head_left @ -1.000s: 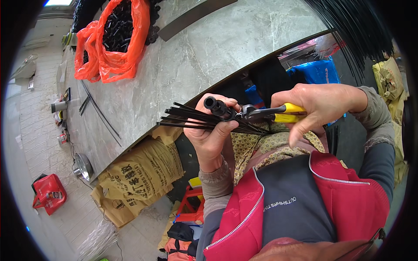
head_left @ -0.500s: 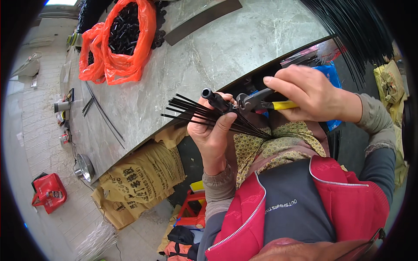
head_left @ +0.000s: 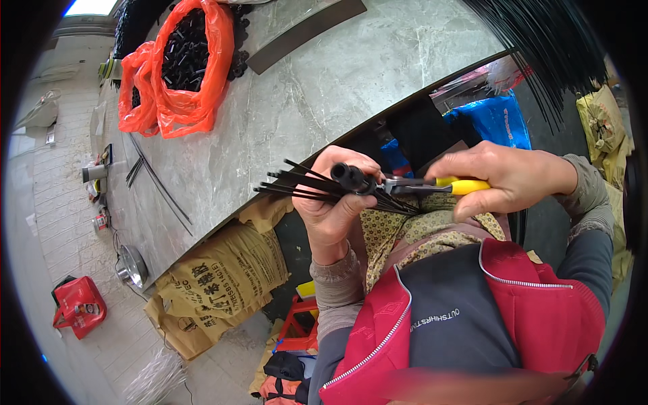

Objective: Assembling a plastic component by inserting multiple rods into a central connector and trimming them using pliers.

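Note:
My left hand (head_left: 325,219) is closed round a bundle of thin black rods (head_left: 297,187) and a short black tube (head_left: 352,177), whose hollow end tilts up toward me. The rods fan out past the fingers to the left; their other ends run down toward my lap. From the right, my right hand (head_left: 506,181) grips pincers with yellow handles (head_left: 469,187). Their metal jaws (head_left: 395,183) meet the bundle just beside the tube, at what looks like a bit of thin wire. Fingers partly hide the exact contact.
On the grey marbled table (head_left: 297,101) stand orange plastic bags (head_left: 209,108) of small black parts. A dark flat strip (head_left: 307,34) and loose black rods (head_left: 158,179) lie there too. More long rods (head_left: 547,47) overhang the far right. A brown paper sack (head_left: 226,277) rests below the table.
The pincers have swung from a raised, tilted angle to nearly level, and my right hand has lowered and moved right. The tube's open end has turned more toward me.

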### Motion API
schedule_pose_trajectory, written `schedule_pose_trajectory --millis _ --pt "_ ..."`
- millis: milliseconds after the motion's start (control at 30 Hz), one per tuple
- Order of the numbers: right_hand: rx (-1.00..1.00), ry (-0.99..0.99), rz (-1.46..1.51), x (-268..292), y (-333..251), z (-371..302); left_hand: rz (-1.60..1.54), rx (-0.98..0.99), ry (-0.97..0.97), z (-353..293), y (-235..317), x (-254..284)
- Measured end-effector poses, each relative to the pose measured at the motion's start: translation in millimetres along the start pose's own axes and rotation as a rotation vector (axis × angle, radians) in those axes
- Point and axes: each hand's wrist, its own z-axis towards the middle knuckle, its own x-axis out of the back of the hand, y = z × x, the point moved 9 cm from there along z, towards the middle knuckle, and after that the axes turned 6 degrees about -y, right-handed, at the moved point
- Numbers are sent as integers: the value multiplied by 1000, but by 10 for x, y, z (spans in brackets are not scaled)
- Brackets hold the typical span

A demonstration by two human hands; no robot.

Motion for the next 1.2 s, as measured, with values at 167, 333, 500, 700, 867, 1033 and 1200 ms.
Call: schedule_pose_trajectory --millis 167,333,500,700,867,1033,1200 --pt "-105 -248 738 -359 289 -64 30 -16 -95 38 15 -117" --pt "-106 -122 560 -112 283 21 97 -17 -4 72 -15 -49" --pt "-293 -138 229 -44 263 71 100 1 21 47 -17 -12" --pt "-405 -408 449 -218 464 96 90 -5 2 71 -45 -73" --pt "-292 -245 390 -209 468 199 109 26 82 61 -47 24" --pt "349 644 -811 213 -197 -88 130 36 140 24 -75 127" --pt "208 641 -1177 96 -287 -113 189 16 171 1 -47 137"
